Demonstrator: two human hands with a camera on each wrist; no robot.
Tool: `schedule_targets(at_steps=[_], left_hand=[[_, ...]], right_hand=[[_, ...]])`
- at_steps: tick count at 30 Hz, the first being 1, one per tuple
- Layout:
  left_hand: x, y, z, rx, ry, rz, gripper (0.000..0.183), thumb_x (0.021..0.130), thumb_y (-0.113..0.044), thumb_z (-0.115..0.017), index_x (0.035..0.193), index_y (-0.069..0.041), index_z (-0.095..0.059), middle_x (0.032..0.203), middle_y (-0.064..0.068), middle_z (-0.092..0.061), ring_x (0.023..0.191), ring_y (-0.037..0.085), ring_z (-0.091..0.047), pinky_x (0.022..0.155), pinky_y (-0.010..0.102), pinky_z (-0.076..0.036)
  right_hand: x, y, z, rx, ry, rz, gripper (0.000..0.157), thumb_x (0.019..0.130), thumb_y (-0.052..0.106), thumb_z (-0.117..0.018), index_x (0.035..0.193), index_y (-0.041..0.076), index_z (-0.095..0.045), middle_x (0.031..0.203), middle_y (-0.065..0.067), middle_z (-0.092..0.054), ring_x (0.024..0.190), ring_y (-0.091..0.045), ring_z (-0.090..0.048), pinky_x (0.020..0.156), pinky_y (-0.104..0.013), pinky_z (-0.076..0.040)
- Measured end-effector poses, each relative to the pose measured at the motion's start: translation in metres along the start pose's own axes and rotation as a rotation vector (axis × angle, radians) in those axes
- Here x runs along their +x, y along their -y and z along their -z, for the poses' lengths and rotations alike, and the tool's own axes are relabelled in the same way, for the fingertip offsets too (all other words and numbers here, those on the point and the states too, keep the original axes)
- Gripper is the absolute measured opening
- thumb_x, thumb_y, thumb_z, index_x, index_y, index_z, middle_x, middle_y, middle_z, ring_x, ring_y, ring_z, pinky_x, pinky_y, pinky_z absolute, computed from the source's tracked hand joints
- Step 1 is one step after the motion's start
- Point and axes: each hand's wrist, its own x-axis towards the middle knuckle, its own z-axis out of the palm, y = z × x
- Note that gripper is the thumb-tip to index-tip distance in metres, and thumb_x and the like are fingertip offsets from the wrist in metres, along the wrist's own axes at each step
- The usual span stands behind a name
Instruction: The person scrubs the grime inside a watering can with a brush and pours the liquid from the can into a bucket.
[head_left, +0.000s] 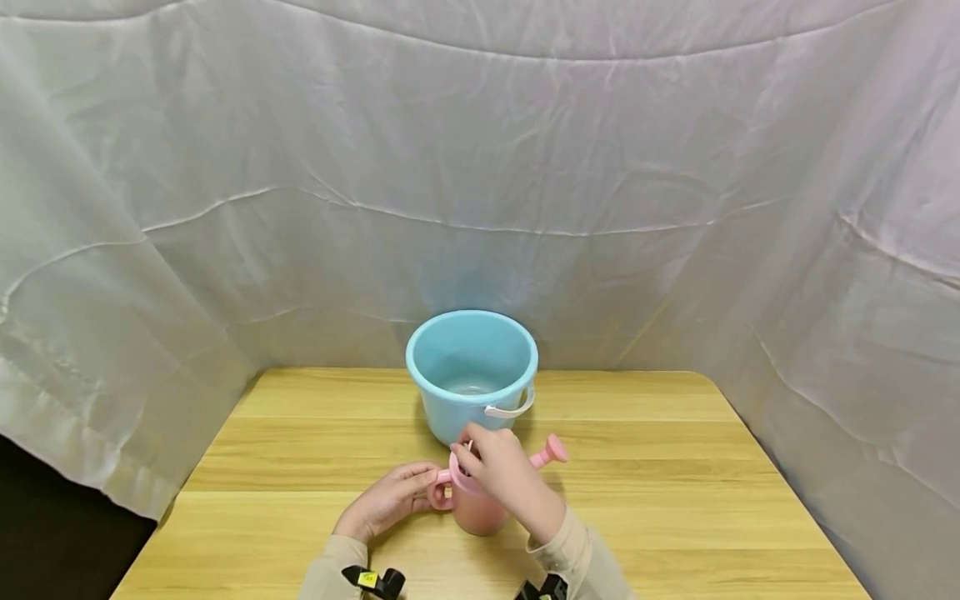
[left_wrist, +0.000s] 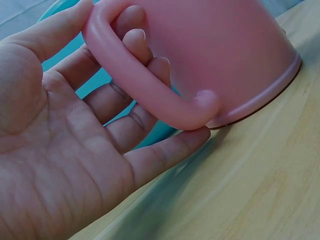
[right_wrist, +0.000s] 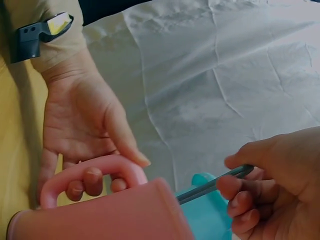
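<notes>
A pink watering can (head_left: 480,510) stands on the wooden table, its spout with the sprinkler head (head_left: 554,448) pointing right. My left hand (head_left: 393,497) holds the can's handle (left_wrist: 135,75), with fingers passed through the loop and the thumb on its top. Over the can's mouth, my right hand (head_left: 501,468) pinches a thin grey metal tool (right_wrist: 215,186) between thumb and fingers. This tool looks like two narrow strips joined at a rounded end. Its lower part is hidden inside the can, so its exact kind cannot be told.
A light blue bucket (head_left: 442,407) stands upright just behind the can, with its white handle (head_left: 513,410) hanging at the front right. Pale grey curtains (head_left: 480,167) enclose the table (head_left: 675,492) at the back and sides.
</notes>
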Motion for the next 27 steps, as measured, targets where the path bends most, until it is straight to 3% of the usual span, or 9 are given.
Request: schedule_targets(at_steps=[6, 13, 20, 27], left_hand=[[0.0, 0.0, -0.001, -0.004, 0.009, -0.008, 0.022, 0.104, -0.017, -0.042, 0.099, -0.013, -0.062, 0.092, -0.004, -0.063, 0.101, 0.014, -0.064, 0.104, 0.042, -0.05], [0.0, 0.0, 0.0, 0.003, 0.0, 0.0, 0.022, 0.104, -0.018, -0.042, 0.096, -0.014, -0.062, 0.093, -0.003, -0.062, 0.105, 0.016, -0.063, 0.104, 0.043, -0.05], [0.0, -0.001, 0.0, 0.005, -0.004, 0.006, 0.022, 0.104, -0.019, -0.041, 0.095, -0.015, -0.061, 0.094, -0.003, -0.062, 0.107, 0.016, -0.064, 0.104, 0.042, -0.05], [-0.001, -0.003, -0.001, 0.011, 0.018, -0.007, 0.021, 0.104, -0.019, -0.041, 0.094, -0.015, -0.06, 0.089, -0.005, -0.064, 0.106, 0.017, -0.065, 0.106, 0.044, -0.048]], right_hand=[[0.001, -0.004, -0.001, 0.048, 0.15, -0.017, 0.006, 0.085, 0.01, -0.069, 0.082, 0.007, -0.064, 0.06, 0.001, -0.058, 0.054, -0.001, -0.043, 0.049, -0.012, -0.038], [0.004, -0.007, 0.007, 0.109, 0.284, 0.07, 0.013, 0.078, 0.003, -0.073, 0.084, 0.008, -0.062, 0.068, 0.001, -0.061, 0.061, -0.009, -0.055, 0.057, -0.012, -0.043], [0.008, -0.012, 0.001, 0.092, 0.257, 0.138, 0.014, 0.078, 0.005, -0.075, 0.082, 0.008, -0.062, 0.067, -0.001, -0.065, 0.059, -0.005, -0.056, 0.055, -0.009, -0.043], [0.007, -0.013, 0.002, 0.088, 0.122, 0.077, 0.018, 0.079, 0.011, -0.079, 0.081, 0.009, -0.061, 0.066, 0.0, -0.068, 0.059, -0.005, -0.062, 0.055, -0.009, -0.045]])
